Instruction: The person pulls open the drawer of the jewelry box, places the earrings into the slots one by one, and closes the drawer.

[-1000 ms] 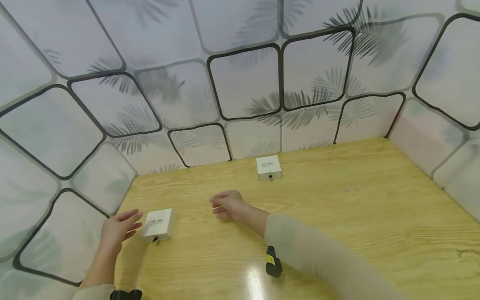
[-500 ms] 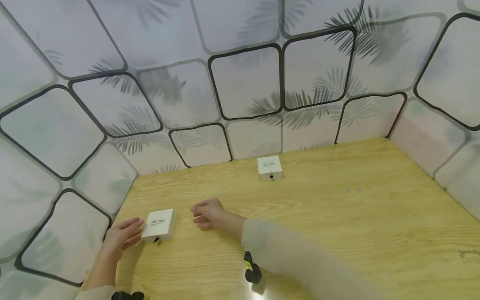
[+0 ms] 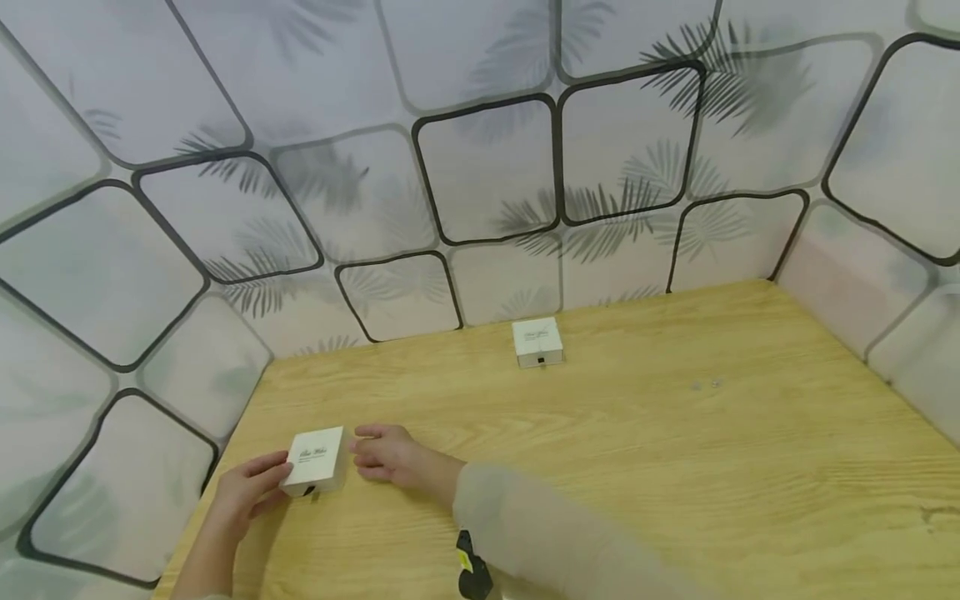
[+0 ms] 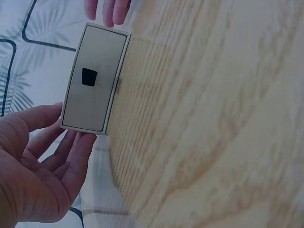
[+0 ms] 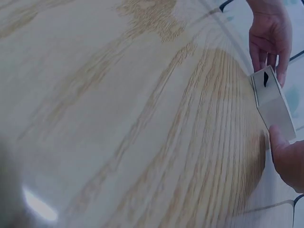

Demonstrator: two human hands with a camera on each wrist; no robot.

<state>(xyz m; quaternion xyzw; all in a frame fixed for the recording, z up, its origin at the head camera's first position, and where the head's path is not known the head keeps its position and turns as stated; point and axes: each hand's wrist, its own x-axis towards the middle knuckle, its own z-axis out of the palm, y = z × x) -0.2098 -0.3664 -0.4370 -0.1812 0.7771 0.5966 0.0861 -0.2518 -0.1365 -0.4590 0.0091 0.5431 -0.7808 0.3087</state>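
Observation:
A small white drawer box (image 3: 315, 454) with dark script on its lid lies at the left of the table, its black pull tab (image 4: 89, 77) facing the person. Against the box's left side rests my left hand (image 3: 247, 492), thumb near the top edge and fingertips lower down. My right hand (image 3: 390, 457) is at the box's right side, fingers loosely extended. A narrow gap parts its fingers (image 4: 108, 10) from the box in the left wrist view. In the right wrist view, its thumb (image 5: 278, 137) overlaps the box; contact cannot be told there.
A second white box (image 3: 537, 342) stands at the back of the wooden table (image 3: 637, 467), near the patterned wall (image 3: 487, 167). Two tiny clear pieces (image 3: 707, 385) lie toward the right. Walls border the table's left, back and right.
My right hand has moved left across the table to the box's right side. My left hand has come slightly right and down, from beside the box to touching it.

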